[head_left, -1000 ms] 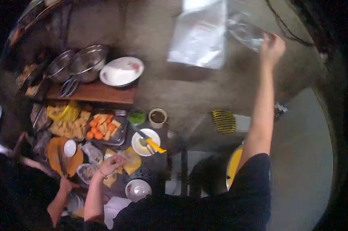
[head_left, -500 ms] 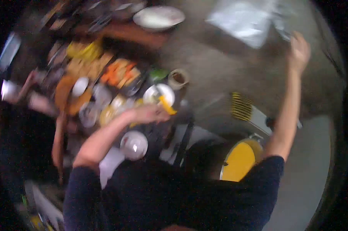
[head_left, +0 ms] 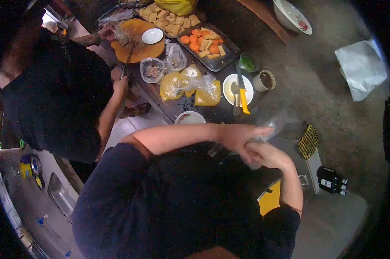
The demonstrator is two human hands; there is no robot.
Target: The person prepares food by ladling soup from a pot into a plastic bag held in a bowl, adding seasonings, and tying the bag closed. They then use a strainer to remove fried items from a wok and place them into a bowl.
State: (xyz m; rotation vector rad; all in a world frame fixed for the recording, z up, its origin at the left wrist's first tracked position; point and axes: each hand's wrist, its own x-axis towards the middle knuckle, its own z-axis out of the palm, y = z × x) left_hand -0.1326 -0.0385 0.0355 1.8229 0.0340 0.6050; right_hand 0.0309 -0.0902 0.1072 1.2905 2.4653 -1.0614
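Observation:
In front of my chest, my left hand (head_left: 238, 139) and my right hand (head_left: 269, 154) meet around a thin clear plastic bag (head_left: 277, 122). The fingers of both are closed on it, and part of the bag is blurred or hidden by them. Just below my right forearm is a pot of yellow liquid (head_left: 270, 199), partly covered by my arm. Beyond my left hand, a white plate (head_left: 229, 96) holds a yellow-handled knife (head_left: 243, 101) and a spoon (head_left: 235, 89). Several tied bags of yellow liquid (head_left: 208, 94) lie beside the plate.
A co-worker's hand (head_left: 120, 85) holds a knife over a round orange-brown board (head_left: 136, 52) at left. A tray of carrots and tofu (head_left: 218, 64), a brown cup (head_left: 264, 82) and a pack of plastic bags (head_left: 361, 69) lie beyond. Dark bottles (head_left: 330, 181) are at right.
My right hand has come back from the pack of plastic bags, and my left hand has left the plate's side. Both now hold a clear bag together. The view has turned.

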